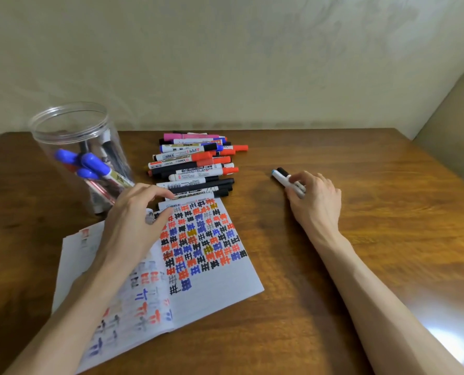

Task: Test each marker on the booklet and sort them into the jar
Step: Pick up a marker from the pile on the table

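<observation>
An open booklet (214,288) lies on the wooden table, its right page covered with red, blue and black test marks. My left hand (136,215) rests on the booklet's top edge, fingers reaching toward the nearest markers. A pile of markers (195,163) with red, black, blue and pink caps lies just beyond the booklet. A clear plastic jar (73,147) stands at the left, holding several markers, three with blue caps. My right hand (314,198) grips a white marker with a black cap (283,177) against the table, right of the pile.
The wooden table (374,212) ends at a pale wall behind the pile and jar. A side wall rises at the far right. A bright light reflection shows on the table near my right forearm.
</observation>
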`<state>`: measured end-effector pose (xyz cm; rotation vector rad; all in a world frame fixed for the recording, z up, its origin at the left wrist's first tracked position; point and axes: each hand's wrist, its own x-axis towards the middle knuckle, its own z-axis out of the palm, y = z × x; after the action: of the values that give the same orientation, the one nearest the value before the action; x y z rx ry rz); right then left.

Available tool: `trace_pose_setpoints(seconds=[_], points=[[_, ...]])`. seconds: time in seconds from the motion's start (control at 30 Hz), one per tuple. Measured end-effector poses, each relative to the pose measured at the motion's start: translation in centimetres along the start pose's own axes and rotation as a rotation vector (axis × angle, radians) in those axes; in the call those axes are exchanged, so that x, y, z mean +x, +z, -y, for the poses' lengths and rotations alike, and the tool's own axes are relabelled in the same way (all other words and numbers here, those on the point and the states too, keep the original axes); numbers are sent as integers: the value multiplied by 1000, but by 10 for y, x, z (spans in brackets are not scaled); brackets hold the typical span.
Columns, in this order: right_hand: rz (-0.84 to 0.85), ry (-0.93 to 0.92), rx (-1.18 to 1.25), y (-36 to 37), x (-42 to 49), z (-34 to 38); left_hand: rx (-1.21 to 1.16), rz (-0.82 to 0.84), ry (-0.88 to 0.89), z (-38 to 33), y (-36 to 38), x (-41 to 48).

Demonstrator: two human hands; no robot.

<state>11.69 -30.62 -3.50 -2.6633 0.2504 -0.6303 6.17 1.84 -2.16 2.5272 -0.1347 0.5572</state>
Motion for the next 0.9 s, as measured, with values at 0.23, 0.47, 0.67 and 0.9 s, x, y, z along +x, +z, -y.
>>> trace_pose_setpoints(seconds=[0.23, 0.47, 0.67, 0.9], points=[[43, -30, -50, -3, -1, 4, 72, 20, -2, 1, 4, 0], [-45, -96, -46, 1, -8, 14, 170, 8, -17, 3, 9, 2], [-62, -194, 96, 5, -18, 33, 155, 55, -22, 1, 10, 5], [34, -267, 130, 7, -26, 42, 168, 76, -47, 2, 11, 8]])
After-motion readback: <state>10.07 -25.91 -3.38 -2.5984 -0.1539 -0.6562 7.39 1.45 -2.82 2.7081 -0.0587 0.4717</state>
